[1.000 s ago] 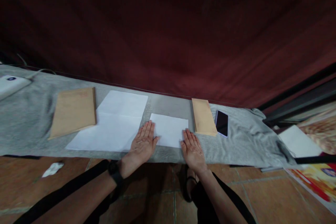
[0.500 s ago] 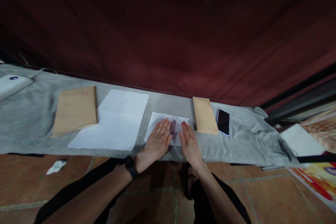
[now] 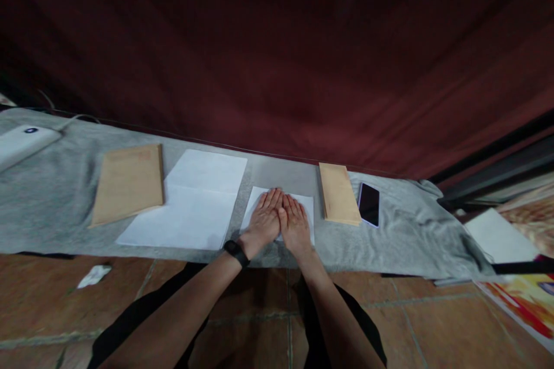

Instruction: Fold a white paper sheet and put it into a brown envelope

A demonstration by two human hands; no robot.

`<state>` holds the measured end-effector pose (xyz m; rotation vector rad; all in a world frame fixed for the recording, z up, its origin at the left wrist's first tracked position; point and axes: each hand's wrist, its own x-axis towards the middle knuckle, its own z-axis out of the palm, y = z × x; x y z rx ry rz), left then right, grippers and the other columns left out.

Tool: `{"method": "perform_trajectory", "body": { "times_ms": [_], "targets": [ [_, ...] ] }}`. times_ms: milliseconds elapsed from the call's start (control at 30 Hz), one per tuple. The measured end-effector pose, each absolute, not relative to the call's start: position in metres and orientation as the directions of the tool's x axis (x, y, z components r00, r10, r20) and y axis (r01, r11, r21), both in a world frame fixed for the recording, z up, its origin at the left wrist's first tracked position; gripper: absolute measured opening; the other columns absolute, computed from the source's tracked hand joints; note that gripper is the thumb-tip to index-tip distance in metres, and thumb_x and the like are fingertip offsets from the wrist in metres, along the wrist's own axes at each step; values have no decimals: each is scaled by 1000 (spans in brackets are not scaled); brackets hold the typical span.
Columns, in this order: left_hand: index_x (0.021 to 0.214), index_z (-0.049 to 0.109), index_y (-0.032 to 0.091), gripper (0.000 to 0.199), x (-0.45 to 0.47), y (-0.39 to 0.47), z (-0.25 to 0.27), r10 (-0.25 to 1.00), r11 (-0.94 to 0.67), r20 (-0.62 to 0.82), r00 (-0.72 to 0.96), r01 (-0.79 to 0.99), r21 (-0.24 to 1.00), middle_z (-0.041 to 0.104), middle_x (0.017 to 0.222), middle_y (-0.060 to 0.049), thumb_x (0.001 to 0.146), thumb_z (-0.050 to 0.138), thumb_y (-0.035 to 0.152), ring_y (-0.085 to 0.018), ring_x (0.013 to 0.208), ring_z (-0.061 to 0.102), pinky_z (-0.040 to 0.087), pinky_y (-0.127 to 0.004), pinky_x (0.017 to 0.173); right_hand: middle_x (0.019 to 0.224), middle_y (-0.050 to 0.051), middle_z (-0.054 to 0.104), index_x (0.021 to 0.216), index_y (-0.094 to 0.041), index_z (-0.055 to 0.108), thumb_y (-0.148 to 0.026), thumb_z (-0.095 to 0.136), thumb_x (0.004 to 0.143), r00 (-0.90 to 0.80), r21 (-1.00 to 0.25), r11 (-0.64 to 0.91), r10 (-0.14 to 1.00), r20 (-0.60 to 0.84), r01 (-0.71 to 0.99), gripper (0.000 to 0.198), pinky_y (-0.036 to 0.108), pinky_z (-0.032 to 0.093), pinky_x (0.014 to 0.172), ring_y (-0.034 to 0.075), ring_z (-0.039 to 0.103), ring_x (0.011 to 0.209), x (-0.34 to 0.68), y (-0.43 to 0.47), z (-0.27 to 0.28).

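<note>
A small folded sheet of white paper (image 3: 307, 203) lies on the grey cloth, partly covered by both hands. My left hand (image 3: 265, 218) rests flat on its left half, fingers stretched out. Flat on the right half is my right hand (image 3: 295, 223), its fingers also straight. The two hands touch side by side near the paper's middle. Left of them lie larger white sheets (image 3: 194, 207) with a crease across. A stack of narrow brown envelopes (image 3: 340, 193) lies to the right.
A larger brown envelope stack (image 3: 128, 184) overlaps the white sheets. A phone (image 3: 369, 204) lies right of the narrow envelopes. At the far left is a white device (image 3: 26, 141) with a cable. A dark red curtain (image 3: 277, 69) hangs behind the cloth-covered surface (image 3: 402, 230).
My hands have come together over the small paper. The right hand moved left, and the left hand moved slightly right; before, a gap showed between them.
</note>
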<state>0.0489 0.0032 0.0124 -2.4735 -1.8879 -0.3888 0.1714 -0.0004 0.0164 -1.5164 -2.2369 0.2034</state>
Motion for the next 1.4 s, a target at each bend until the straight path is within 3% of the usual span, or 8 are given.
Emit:
{"method": "perform_trajectory", "body": {
  "times_ms": [300,567,900,1200,1400],
  "targets": [
    [153,30,5,59,38,-3,11,938,-250,284,198,955,161,36,159,-18,98,26,26,-25,151,25,17,-47,124,156,18,38,149,-10,44,-34,32,106,-253,-187,320,916,311,929,50,50,28,118,28,35,146,180,6,6],
    [153,28,2,69,29,-10,9,961,-143,260,94,974,173,32,159,-21,99,31,44,-29,152,22,18,-48,123,153,27,38,150,-4,40,-43,33,105,-149,-210,263,886,439,942,60,57,35,111,36,38,143,194,7,-10],
    [153,28,0,65,27,-16,11,970,-64,244,16,980,190,30,160,-23,99,31,38,-30,152,21,20,-48,122,153,31,36,151,1,35,-44,32,105,-140,-220,271,869,474,937,64,60,38,110,38,39,142,199,3,-12],
    [153,27,-2,63,28,-19,19,945,-116,326,41,969,216,35,158,-23,100,27,33,-29,151,22,19,-50,124,153,26,40,152,0,33,-42,22,107,-146,-224,269,882,449,937,63,55,31,116,34,35,145,194,-2,7],
    [155,26,5,60,45,-28,15,913,-317,325,248,932,179,33,161,-17,97,27,21,-24,152,22,23,-47,124,161,11,31,156,-12,29,-38,22,107,-333,-299,429,886,322,852,56,43,25,123,22,24,151,179,-15,31]
  ]
}}
